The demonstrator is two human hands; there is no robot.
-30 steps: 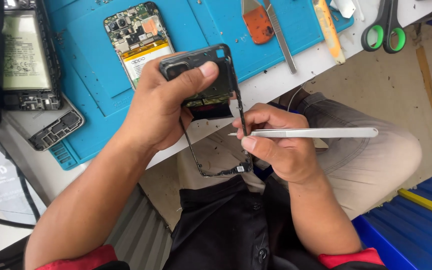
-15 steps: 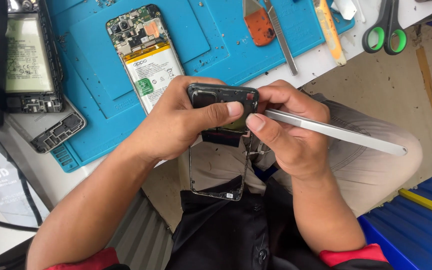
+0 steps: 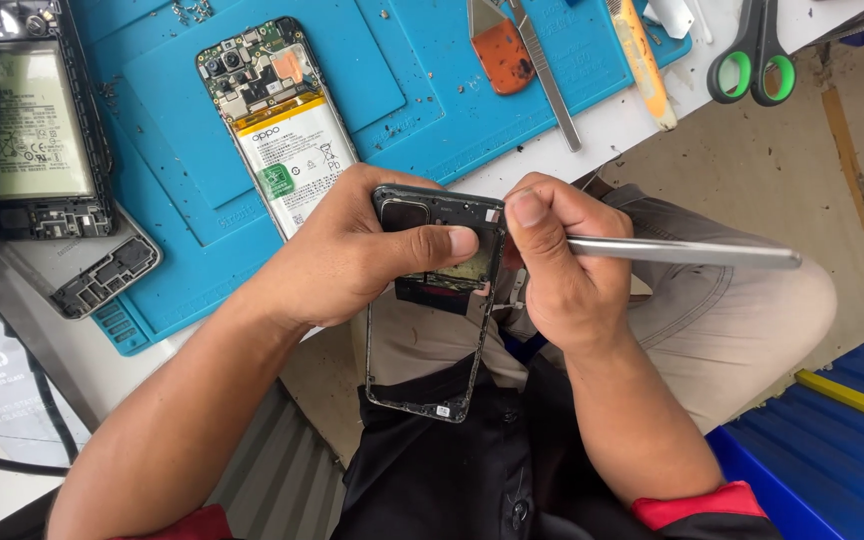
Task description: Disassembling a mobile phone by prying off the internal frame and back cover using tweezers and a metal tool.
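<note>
My left hand grips the top of a black phone middle frame, thumb laid across its upper part, holding it over my lap. My right hand pinches silver tweezers, whose tips touch the inner right edge of the frame near its upper half. The lower part of the frame is an open rectangle through which my dark apron shows.
On the blue work mat lies an opened phone with exposed battery and board. Another opened phone and a grey plastic cover sit at left. An orange pry tool, metal spudger, yellow tool and green-handled scissors lie behind.
Both hands have kept the frame and tweezers. The tweezers swung from pointing downward to lying nearly level, tips now at the frame's inner right edge. The frame sits a little lower in view.
</note>
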